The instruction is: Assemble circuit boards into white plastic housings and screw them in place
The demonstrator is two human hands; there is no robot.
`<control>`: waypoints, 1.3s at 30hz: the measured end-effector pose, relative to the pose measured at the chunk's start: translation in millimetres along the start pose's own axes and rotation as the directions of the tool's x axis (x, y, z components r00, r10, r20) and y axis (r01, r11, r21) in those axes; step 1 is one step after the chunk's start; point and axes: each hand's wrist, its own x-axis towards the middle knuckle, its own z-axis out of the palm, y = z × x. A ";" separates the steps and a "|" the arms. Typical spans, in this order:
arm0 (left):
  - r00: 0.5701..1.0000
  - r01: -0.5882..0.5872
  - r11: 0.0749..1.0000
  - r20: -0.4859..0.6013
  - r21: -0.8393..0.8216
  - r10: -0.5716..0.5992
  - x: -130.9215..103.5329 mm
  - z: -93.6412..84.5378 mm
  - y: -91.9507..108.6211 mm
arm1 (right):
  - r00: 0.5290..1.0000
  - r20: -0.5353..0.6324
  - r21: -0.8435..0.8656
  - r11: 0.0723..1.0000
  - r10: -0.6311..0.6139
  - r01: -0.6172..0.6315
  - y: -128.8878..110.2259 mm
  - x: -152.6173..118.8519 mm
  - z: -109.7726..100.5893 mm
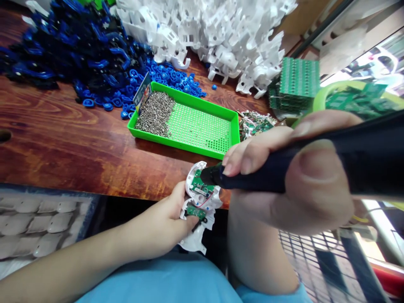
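My left hand [170, 221] grips a white plastic housing [197, 240] near the table's front edge, thumb and fingers closed on its left side. Green circuit boards [196, 211] and a thin red wire sit inside the housing. My right hand [303, 176] is wrapped round a dark electric screwdriver [261, 174], which lies nearly level and reaches in from the right. The screwdriver's tip meets the upper circuit board in the housing; the exact contact point is hidden by its dark nose.
Behind the hands stands a green tray [183, 147] with many small screws [156, 113] at its left end. Blue buttons [164, 75], blue-black parts [78, 46] and white housings [221, 33] are heaped farther back. Stacked circuit boards [299, 78] stand right. Lower left is a compartmented tray [34, 223].
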 end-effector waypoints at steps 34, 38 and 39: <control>0.973 0.223 0.767 0.086 -0.601 -0.216 10.5 -2.6 5.4 | 0.966 -0.166 -0.176 0.970 -0.199 0.170 96.6 79.6 -38.7; 0.970 0.235 0.757 0.095 -0.609 -0.225 10.4 -2.1 5.7 | 0.977 -0.111 -0.145 0.975 -0.183 0.166 98.2 79.3 -40.7; 0.971 0.230 0.756 0.094 -0.613 -0.219 10.4 -2.1 5.9 | 0.979 -0.106 -0.136 0.977 -0.176 0.161 98.4 79.2 -41.0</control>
